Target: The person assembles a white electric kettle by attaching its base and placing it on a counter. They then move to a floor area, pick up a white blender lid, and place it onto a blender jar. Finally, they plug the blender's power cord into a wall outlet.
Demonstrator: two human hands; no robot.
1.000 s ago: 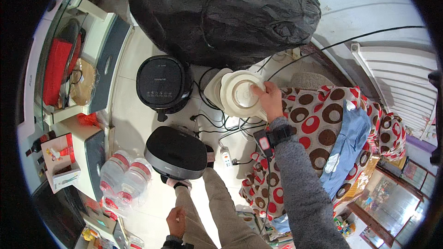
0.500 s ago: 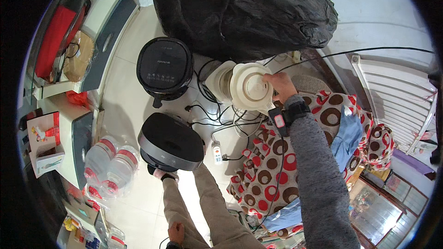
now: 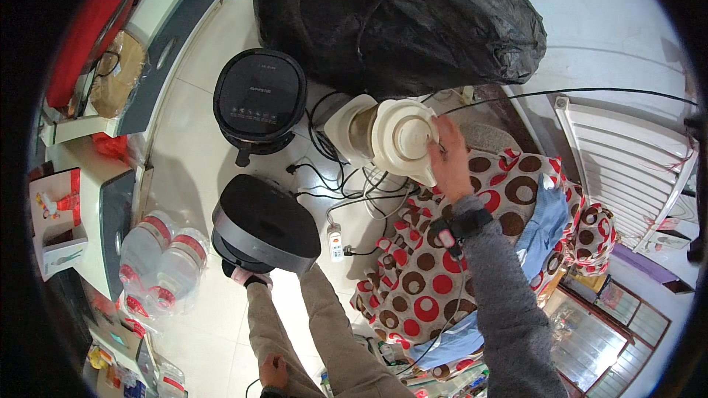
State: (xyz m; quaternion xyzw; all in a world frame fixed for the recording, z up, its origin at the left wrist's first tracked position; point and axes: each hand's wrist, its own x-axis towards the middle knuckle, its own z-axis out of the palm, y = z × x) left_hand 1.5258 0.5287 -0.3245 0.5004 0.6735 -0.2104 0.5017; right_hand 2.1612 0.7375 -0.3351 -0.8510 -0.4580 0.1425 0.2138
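Observation:
A cream blender-like appliance (image 3: 345,124) with a see-through jug stands on the floor, right of the middle. My right hand (image 3: 450,158) is at its round cream lid (image 3: 404,138), fingers and thumb bent around the right edge. A cream handle (image 3: 422,175) sticks out just below this hand. By my leg at the lower edge is my left hand (image 3: 274,373), seen from the back. Its fingertips are hidden, and nothing shows in it.
A black rounded appliance (image 3: 259,96) stands to the left, another (image 3: 269,221) before my legs. Black cables (image 3: 354,191) and a white power strip (image 3: 335,242) lie between. A large black bag (image 3: 398,22) lies behind, spotted fabric (image 3: 420,280) at right, plastic bottles (image 3: 177,262) at left.
My right hand has shifted slightly down along the edge of the lid, and its wrist has turned a little. The view has moved somewhat; my left hand stays by my leg.

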